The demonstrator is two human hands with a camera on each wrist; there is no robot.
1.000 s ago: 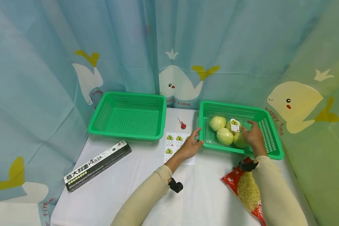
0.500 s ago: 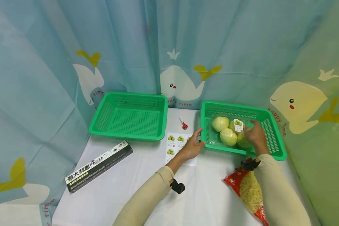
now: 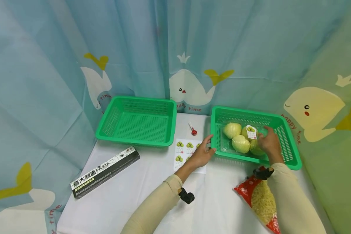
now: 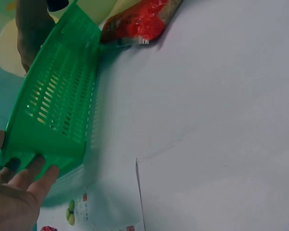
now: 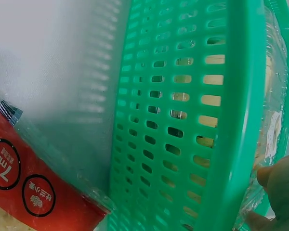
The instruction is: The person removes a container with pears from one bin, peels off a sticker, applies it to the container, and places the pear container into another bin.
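My left hand (image 3: pixel 201 156) grips the left end of the right green basket (image 3: pixel 255 160), thumb at the rim and fingers against the outer wall, as the left wrist view shows. Inside that basket lies a clear plastic pack of several pale green round fruits (image 3: pixel 240 144), with a white label (image 3: pixel 251 132) on top. My right hand (image 3: pixel 269 144) reaches over the front rim and holds the right end of the pack. In the right wrist view, its thumb and a finger (image 5: pixel 266 175) touch the clear plastic; the rest of that hand is cut off.
Another green basket (image 3: pixel 136 144) stands at the back left. A pasta box (image 3: pixel 105 172) lies before it. Between the baskets are a red lollipop (image 3: pixel 194 132) and a sheet of fruit labels (image 3: pixel 179 152). A red pasta bag (image 3: pixel 261 198) lies under the right forearm. Curtains surround the table.
The head view has shifted slightly, so everything appears a little further right. Both hands keep their places at the basket and the pack.
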